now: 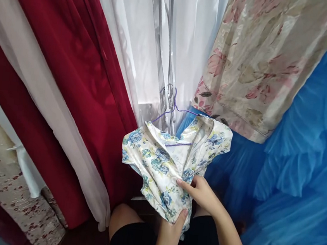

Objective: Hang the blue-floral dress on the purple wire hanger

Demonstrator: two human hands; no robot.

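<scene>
A white garment with blue and yellow flowers [160, 157] hangs on a thin purple hanger [174, 107]. Its front neckline falls in a deep V, and the hanger's lower bar shows inside the opening. My left hand [171, 228] grips the lower end of the garment, thumb on top of the cloth. Higher up on the right edge, my right hand [201, 192] pinches the fabric, its thumb lying across the front. The fingers of both hands are partly hidden behind the cloth.
Dark red cloth [78, 70] and white cloth [137, 38] hang behind. At the right are a beige floral garment [262, 70] and ruffled blue tulle [302, 160]. Pale sequined fabric [7, 184] hangs at far left. My knees, in black shorts [136, 240], are below.
</scene>
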